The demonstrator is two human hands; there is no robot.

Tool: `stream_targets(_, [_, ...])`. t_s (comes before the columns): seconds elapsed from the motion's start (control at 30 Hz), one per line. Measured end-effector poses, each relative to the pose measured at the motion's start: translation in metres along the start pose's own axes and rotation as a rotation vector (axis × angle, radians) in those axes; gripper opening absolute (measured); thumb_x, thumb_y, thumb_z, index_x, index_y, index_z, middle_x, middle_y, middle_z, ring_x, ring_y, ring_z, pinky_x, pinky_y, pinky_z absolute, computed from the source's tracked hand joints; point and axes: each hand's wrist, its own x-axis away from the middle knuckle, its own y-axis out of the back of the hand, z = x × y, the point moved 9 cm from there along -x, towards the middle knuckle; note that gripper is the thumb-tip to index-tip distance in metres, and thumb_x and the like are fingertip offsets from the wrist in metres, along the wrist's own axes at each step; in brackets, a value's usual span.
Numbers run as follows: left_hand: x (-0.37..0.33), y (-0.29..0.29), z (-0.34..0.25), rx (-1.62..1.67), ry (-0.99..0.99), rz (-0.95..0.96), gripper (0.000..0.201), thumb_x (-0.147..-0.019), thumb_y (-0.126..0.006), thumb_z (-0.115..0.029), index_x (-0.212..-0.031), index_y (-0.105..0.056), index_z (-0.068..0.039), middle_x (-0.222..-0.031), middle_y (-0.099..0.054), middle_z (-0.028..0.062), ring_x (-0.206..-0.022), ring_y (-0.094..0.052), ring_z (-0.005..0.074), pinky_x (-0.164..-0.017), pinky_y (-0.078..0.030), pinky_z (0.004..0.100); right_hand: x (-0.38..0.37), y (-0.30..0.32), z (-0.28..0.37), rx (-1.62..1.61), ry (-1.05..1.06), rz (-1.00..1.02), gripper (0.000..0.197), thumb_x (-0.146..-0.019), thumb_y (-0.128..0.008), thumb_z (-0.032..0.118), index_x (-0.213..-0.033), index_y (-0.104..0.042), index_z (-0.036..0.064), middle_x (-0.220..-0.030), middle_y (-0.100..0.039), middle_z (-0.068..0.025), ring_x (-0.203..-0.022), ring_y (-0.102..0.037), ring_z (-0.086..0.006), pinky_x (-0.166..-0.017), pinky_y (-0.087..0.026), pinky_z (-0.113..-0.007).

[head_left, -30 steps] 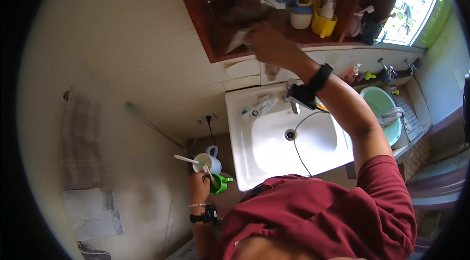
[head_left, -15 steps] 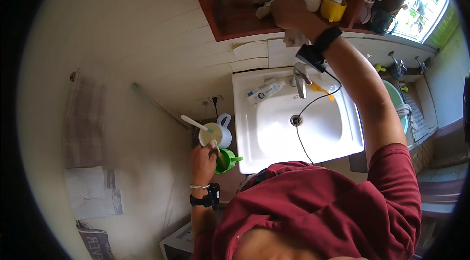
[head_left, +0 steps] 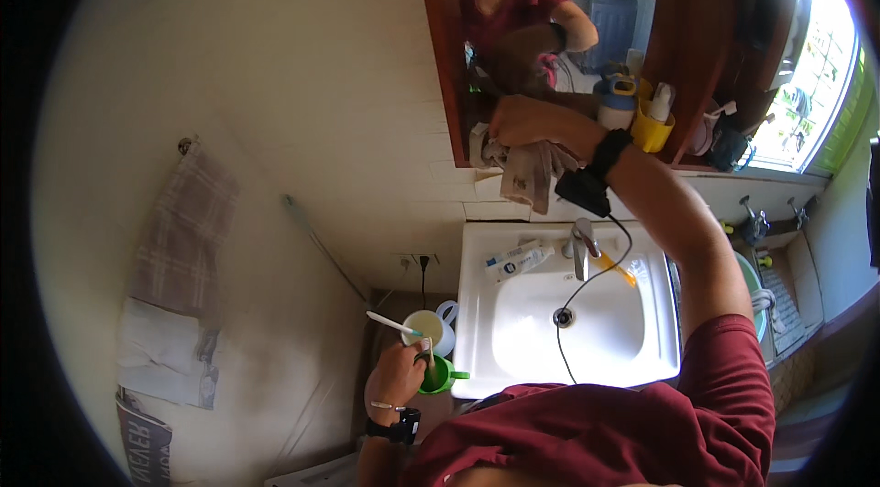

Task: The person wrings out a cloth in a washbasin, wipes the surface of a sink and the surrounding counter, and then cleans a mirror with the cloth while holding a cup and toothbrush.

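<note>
Up at the wooden mirror shelf, my right hand (head_left: 532, 119) is closed on a pale greyish cloth (head_left: 524, 183), part of which hangs over the shelf's front edge. Low at the left of the sink, my left hand (head_left: 396, 375) has its fingers curled at the rim of a green mug (head_left: 444, 375). A pale thin stick (head_left: 431, 355) stands in that mug by my fingertips. Right behind it is a white mug (head_left: 440, 337) with a white toothbrush (head_left: 392, 323) leaning out of it. The undersides of my left fingers are hidden.
On the shelf stand a blue-and-white container (head_left: 617, 109) and a yellow cup (head_left: 653, 131) holding a pump bottle. The white sink (head_left: 522, 322) has a tap (head_left: 581, 244), toothpaste tubes (head_left: 519, 261) and an orange item (head_left: 620, 269). A black cable (head_left: 591, 274) hangs across it from my right wrist.
The view has tilted up, showing more of the mirror. My right hand has shifted left along the shelf, and more of the cloth hangs down. My left hand stays at the mugs.
</note>
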Motion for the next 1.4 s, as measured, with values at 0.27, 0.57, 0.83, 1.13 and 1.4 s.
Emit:
stream_targets(0.27, [0.006, 0.002, 0.045, 0.130, 0.077, -0.122, 0.022, -0.078, -0.065, -0.005, -0.099, -0.070, -0.004, -0.087, -0.066, 0.0231, -0.086, -0.064, 0.0428, -0.074, -0.051, 0.0513, -0.004, 0.282, -0.012, -0.178, -0.379, -0.949, 0.027, -0.086, -0.059, 0.020, -0.108, -0.069, 0.0082, -0.094, -0.068, -0.0118, -0.089, -0.064, -0.0248, -0.080, -0.052, -0.034])
stream_targets(0.57, [0.005, -0.009, 0.077, 0.056, 0.188, -0.142, 0.024, -0.078, -0.068, -0.012, -0.101, -0.074, -0.012, -0.080, -0.068, 0.0201, -0.079, -0.065, 0.0404, -0.072, -0.052, 0.0512, -0.073, 0.307, 0.034, 1.107, -0.242, -0.843, 0.071, -0.073, -0.070, 0.013, -0.141, -0.049, 0.0158, -0.140, -0.045, -0.0146, -0.130, -0.040, -0.0417, -0.102, -0.036, -0.061])
stream_targets(0.83, [-0.026, -0.011, 0.061, 0.044, 0.002, -0.227, 0.011, -0.080, -0.065, -0.011, -0.087, -0.067, -0.002, -0.081, -0.064, 0.0212, -0.078, -0.061, 0.0428, -0.068, -0.048, 0.0550, 0.006, 0.487, -0.071, 1.019, -0.293, -0.738, 0.071, -0.066, -0.074, 0.013, -0.135, -0.058, 0.0208, -0.137, -0.053, -0.0156, -0.122, -0.052, -0.0381, -0.102, -0.045, -0.046])
stream_targets(1.13, [-0.023, -0.041, 0.076, -0.009, -0.001, -0.144, 0.014, -0.079, -0.067, -0.014, -0.090, -0.068, -0.005, -0.081, -0.065, 0.0215, -0.078, -0.061, 0.0436, -0.070, -0.048, 0.0543, 0.144, 0.479, -0.125, 0.851, -0.804, -1.279, 0.064, -0.079, -0.063, 0.012, -0.140, -0.048, 0.0230, -0.143, -0.041, -0.0214, -0.122, -0.048, -0.0460, -0.102, -0.044, -0.051])
stream_targets(1.4, [-0.028, -0.022, 0.070, 0.003, 0.124, 0.012, 0.024, -0.079, -0.068, -0.012, -0.101, -0.073, -0.008, -0.080, -0.067, 0.0216, -0.079, -0.065, 0.0405, -0.072, -0.052, 0.0512, 0.032, 0.152, -0.009, 0.884, -0.411, -0.662, 0.071, -0.064, -0.072, 0.012, -0.133, -0.054, 0.0055, -0.135, -0.042, -0.0235, -0.130, -0.033, -0.0467, -0.109, -0.021, -0.065])
